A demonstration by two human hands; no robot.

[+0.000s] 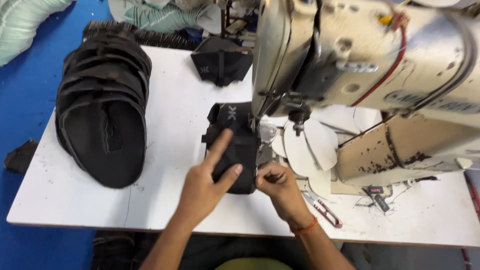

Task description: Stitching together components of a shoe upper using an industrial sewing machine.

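White tabletop fills most of the view, with blue floor beyond its far-left edge and a worn cream sewing machine looming over the right side. Under the machine's needle lies a black fabric piece, and both hands are on it. The left hand lies flat-ish on the piece, index finger stretched forward along its left part and thumb pressed on its near end, so it is pinning the piece down rather than closing round it. The right hand is curled, fingertips pinching the piece's near right edge just beside the left thumb. Judging by how things lie, the work is partway: the piece sits at the needle with most of its length on the near side, toward the hands, so the seam looks barely begun or not far in; no stitching can be made out. Well to the left of the left hand sits a stack of similar black pieces, and ahead of the hands, past the needle, a single black piece lies alone; whether either lot is sewn or waiting I cannot tell. Just right of the right wrist lie red-handled snips, untouched, with pale paper patterns beyond them under the machine.
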